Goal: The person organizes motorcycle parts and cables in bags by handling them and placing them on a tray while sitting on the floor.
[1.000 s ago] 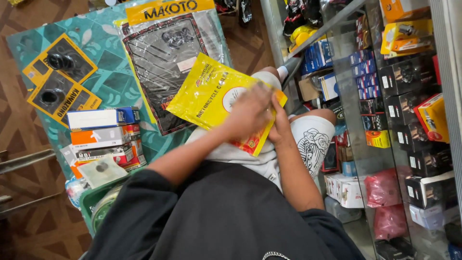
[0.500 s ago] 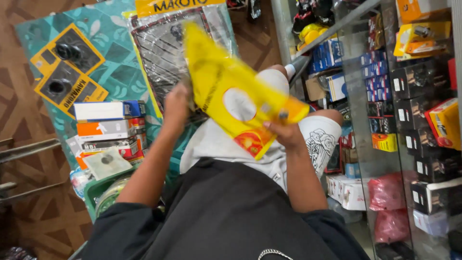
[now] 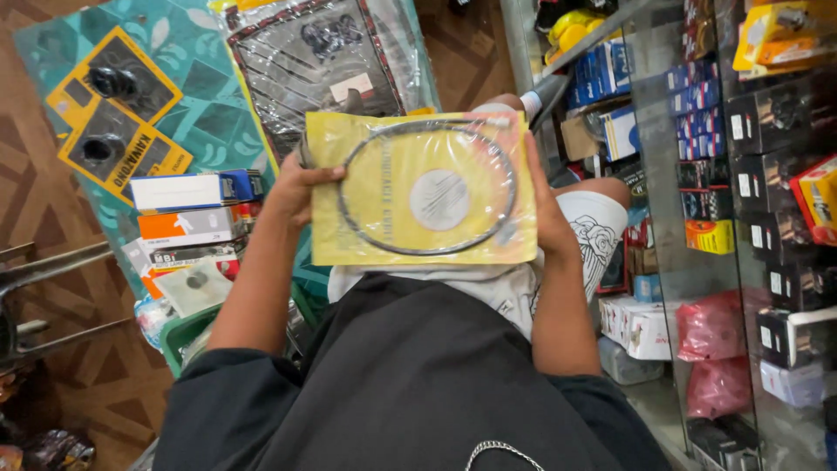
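Note:
I hold a flat yellow plastic packet (image 3: 425, 187) with a coiled black cable inside, face up over my lap. My left hand (image 3: 296, 187) grips its left edge and my right hand (image 3: 547, 205) grips its right edge. Under the packet are my white patterned shorts (image 3: 593, 235) and black shirt (image 3: 418, 384). Beyond the packet lies a clear bag of black parts (image 3: 323, 52) on a teal patterned mat (image 3: 200, 78).
Two yellow blister cards with black parts (image 3: 113, 109) lie on the mat at left. Small boxes (image 3: 192, 214) are stacked beside my left arm above a green basket (image 3: 187, 331). A glass display shelf with boxed goods (image 3: 758, 174) fills the right side. Metal bars (image 3: 52, 270) stand at far left.
The yellow packet was tilted and turning between my hands; now it lies flat and face up, one hand on each side edge.

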